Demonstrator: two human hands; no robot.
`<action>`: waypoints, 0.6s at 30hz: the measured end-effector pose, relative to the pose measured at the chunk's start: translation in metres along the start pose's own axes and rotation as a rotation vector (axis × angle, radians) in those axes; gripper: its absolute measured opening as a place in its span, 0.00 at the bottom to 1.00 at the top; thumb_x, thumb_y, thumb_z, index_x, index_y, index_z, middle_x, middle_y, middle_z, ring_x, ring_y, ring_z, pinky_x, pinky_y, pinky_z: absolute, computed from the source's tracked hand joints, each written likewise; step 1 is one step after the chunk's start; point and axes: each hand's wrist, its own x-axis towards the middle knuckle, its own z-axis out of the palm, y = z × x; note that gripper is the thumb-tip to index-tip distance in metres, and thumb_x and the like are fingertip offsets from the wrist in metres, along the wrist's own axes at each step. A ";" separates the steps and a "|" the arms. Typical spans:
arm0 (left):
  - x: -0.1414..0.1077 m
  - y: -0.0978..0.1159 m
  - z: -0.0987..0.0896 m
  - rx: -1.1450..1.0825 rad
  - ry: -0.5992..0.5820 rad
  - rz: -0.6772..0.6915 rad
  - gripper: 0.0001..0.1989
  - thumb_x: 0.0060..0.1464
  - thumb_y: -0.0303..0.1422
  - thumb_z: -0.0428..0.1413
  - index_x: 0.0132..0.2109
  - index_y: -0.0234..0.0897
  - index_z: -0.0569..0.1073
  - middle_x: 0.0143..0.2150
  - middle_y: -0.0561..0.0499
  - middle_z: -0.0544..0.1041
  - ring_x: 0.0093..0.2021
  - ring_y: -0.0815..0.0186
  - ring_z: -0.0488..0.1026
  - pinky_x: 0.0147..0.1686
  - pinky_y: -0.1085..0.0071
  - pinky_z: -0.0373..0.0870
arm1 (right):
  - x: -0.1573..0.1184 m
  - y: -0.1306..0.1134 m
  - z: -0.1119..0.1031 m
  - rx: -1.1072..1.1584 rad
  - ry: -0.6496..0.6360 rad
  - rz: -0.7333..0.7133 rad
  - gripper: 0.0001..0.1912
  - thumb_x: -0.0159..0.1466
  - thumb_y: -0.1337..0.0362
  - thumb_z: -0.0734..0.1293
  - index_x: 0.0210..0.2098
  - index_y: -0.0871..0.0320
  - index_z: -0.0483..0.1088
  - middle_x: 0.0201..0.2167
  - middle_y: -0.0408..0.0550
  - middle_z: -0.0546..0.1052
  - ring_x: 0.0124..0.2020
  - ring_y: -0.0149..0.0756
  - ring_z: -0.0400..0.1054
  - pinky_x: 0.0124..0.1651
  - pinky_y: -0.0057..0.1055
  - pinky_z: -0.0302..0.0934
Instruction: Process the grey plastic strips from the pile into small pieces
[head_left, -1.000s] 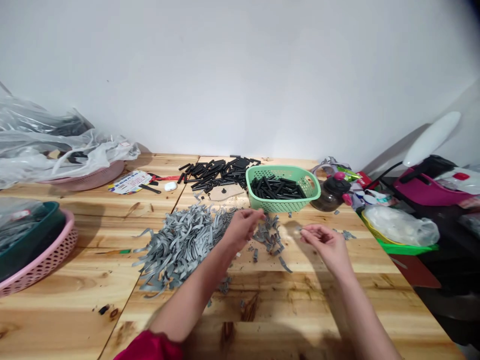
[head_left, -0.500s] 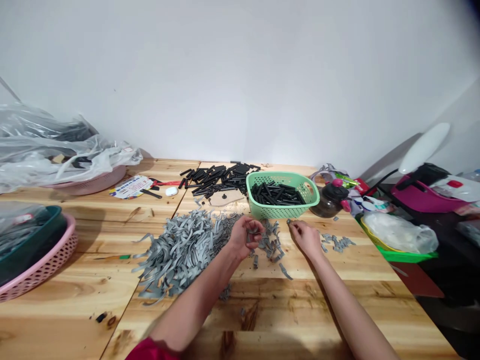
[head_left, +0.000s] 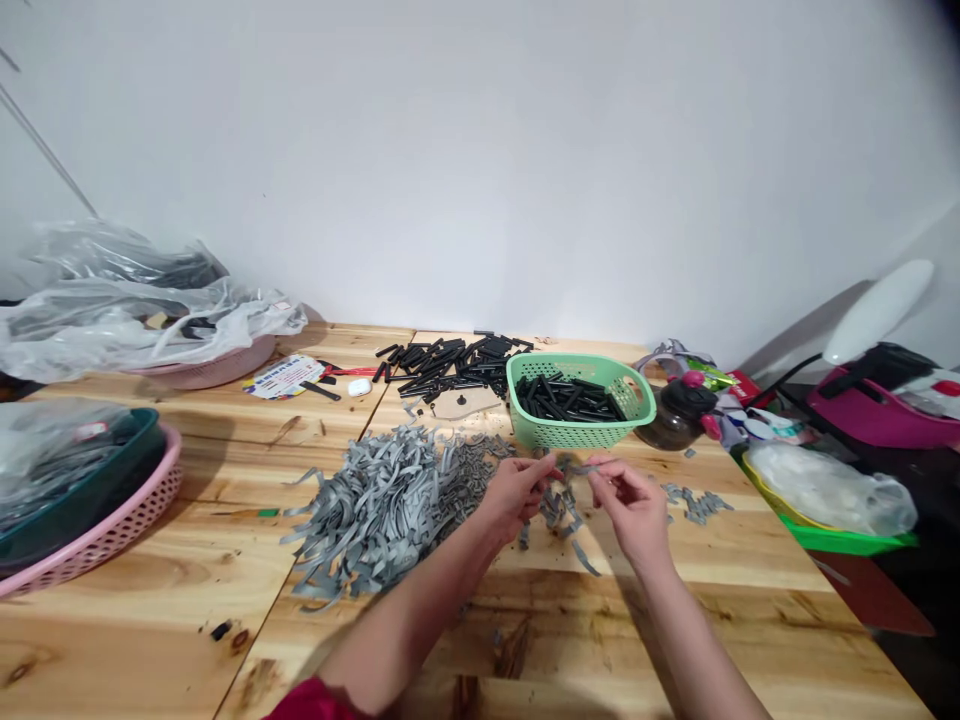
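My right hand (head_left: 634, 505) pinches a thin grey strip (head_left: 580, 469) between thumb and fingertips, just in front of the green basket. Close beside it on the left is my left hand (head_left: 517, 492), its fingers closed and its fingertips near the strip's other end. What those fingers hold, if anything, is too small to make out. Left of my left hand lies a big heap of grey strips (head_left: 390, 510). Under and between the hands are several loose grey pieces (head_left: 576, 530). A smaller group of short grey pieces (head_left: 699, 505) lies right of my right hand.
The green basket (head_left: 574, 432) holds black tubes (head_left: 562, 398); more black tubes (head_left: 465, 362) lie behind the heap. A dark jar (head_left: 677, 415) stands right of the basket. Baskets with plastic bags (head_left: 150, 320) line the left side. A green tray (head_left: 847, 538) sits at the right edge.
My hands have come together. The right hand has lifted from the table with a grey strip between its fingers. My left hand has turned and stretched its fingertips toward it. The view has shifted slightly.
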 end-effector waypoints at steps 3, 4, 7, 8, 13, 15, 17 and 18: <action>-0.002 -0.001 0.001 0.017 -0.050 -0.003 0.24 0.40 0.49 0.66 0.27 0.29 0.73 0.19 0.59 0.59 0.15 0.82 0.44 0.17 0.74 0.32 | -0.005 -0.011 0.006 -0.189 -0.091 -0.210 0.01 0.58 0.68 0.70 0.30 0.57 0.74 0.36 0.49 0.76 0.27 0.30 0.67 0.28 0.26 0.62; -0.003 -0.001 0.002 0.008 -0.063 -0.006 0.24 0.38 0.48 0.67 0.25 0.30 0.71 0.18 0.60 0.58 0.15 0.82 0.43 0.17 0.75 0.32 | -0.006 -0.013 0.008 -0.216 -0.114 -0.243 0.02 0.58 0.69 0.70 0.30 0.56 0.75 0.35 0.49 0.76 0.26 0.29 0.66 0.28 0.27 0.62; -0.006 0.000 0.004 -0.032 -0.069 -0.006 0.22 0.34 0.43 0.70 0.26 0.31 0.71 0.17 0.61 0.57 0.15 0.81 0.43 0.17 0.75 0.33 | -0.009 -0.013 0.012 -0.177 -0.091 -0.165 0.02 0.57 0.67 0.71 0.31 0.55 0.77 0.30 0.47 0.72 0.23 0.28 0.63 0.26 0.27 0.60; -0.006 0.000 0.005 -0.042 -0.057 0.009 0.21 0.33 0.42 0.71 0.27 0.31 0.72 0.17 0.61 0.59 0.15 0.81 0.43 0.17 0.75 0.34 | -0.010 -0.011 0.013 -0.111 -0.074 -0.074 0.02 0.57 0.65 0.72 0.31 0.55 0.76 0.27 0.45 0.71 0.22 0.28 0.61 0.24 0.26 0.58; -0.006 0.000 0.007 0.123 0.085 0.226 0.16 0.39 0.39 0.68 0.32 0.32 0.75 0.22 0.56 0.69 0.16 0.79 0.52 0.17 0.76 0.44 | -0.017 0.000 0.019 0.435 -0.050 0.438 0.13 0.58 0.54 0.72 0.36 0.54 0.70 0.23 0.41 0.71 0.19 0.29 0.63 0.20 0.25 0.61; -0.006 0.001 0.007 0.252 0.134 0.348 0.11 0.42 0.36 0.66 0.30 0.32 0.76 0.25 0.53 0.73 0.21 0.76 0.59 0.20 0.76 0.52 | -0.018 0.001 0.021 0.513 -0.048 0.518 0.16 0.55 0.54 0.74 0.36 0.55 0.70 0.27 0.43 0.74 0.24 0.31 0.69 0.25 0.27 0.67; -0.005 0.001 0.006 0.361 0.155 0.415 0.08 0.43 0.33 0.65 0.29 0.31 0.77 0.27 0.50 0.75 0.25 0.73 0.63 0.25 0.76 0.57 | -0.017 0.002 0.021 0.523 -0.034 0.552 0.16 0.53 0.55 0.76 0.35 0.57 0.72 0.28 0.44 0.75 0.28 0.33 0.72 0.31 0.28 0.70; -0.004 0.000 0.005 0.400 0.162 0.423 0.07 0.44 0.32 0.64 0.28 0.31 0.77 0.27 0.50 0.75 0.25 0.72 0.64 0.26 0.76 0.57 | -0.017 0.002 0.021 0.519 -0.028 0.556 0.15 0.53 0.56 0.76 0.33 0.58 0.73 0.28 0.44 0.76 0.28 0.33 0.72 0.33 0.29 0.71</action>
